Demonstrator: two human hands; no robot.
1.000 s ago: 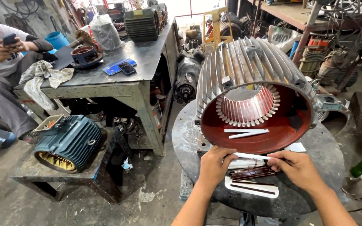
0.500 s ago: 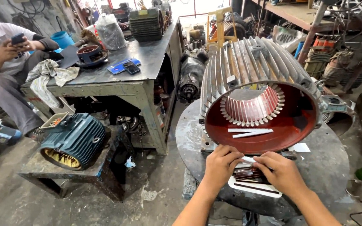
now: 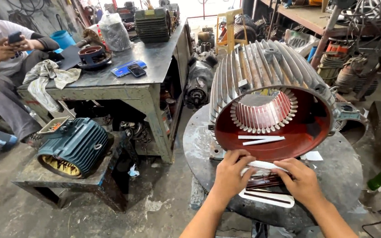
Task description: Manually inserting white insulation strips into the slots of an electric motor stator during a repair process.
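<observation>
Since the earlier frames my hands are drawing closer together over the white strip, and my view is settling lower and nearer the round steel work plate (image 3: 199, 145); the strip itself is staying at the plate's near edge.

My left hand (image 3: 230, 169) is pinching the left end of a white insulation paper strip (image 3: 261, 165), fingers curled closed on it. My right hand (image 3: 303, 180) is gripping the right end of the same strip, fingers folded over it. The strip is lying across a dark reddish block (image 3: 265, 181), and I cannot tell whether I am creasing it against that block or only holding it there. Beneath and just toward me, a further white sheet (image 3: 267, 198) with dark lines is resting at the near edge of the plate.

The finned motor housing (image 3: 265, 83) is lying on its side on the plate, its open mouth facing me. Inside, the stator slots (image 3: 265, 114) are showing bare: I am seeing no copper winding in them, and I cannot make out any paper liner seated in a slot. Two white strips (image 3: 261, 139) are lying loose on the red inner wall, near the mouth, apart from the slots. A small white piece (image 3: 311, 155) is sitting on the plate at the housing's right.

Judgement: the work is standing at an early stage. A few strips are cut, one is being shaped in my hands, and lining the slots appears to be remaining nearly in full.

On the workbench (image 3: 111, 88) at the left, a seated person (image 3: 1, 57) is holding a phone; a blue motor (image 3: 73, 147) is resting on a low stand.
</observation>
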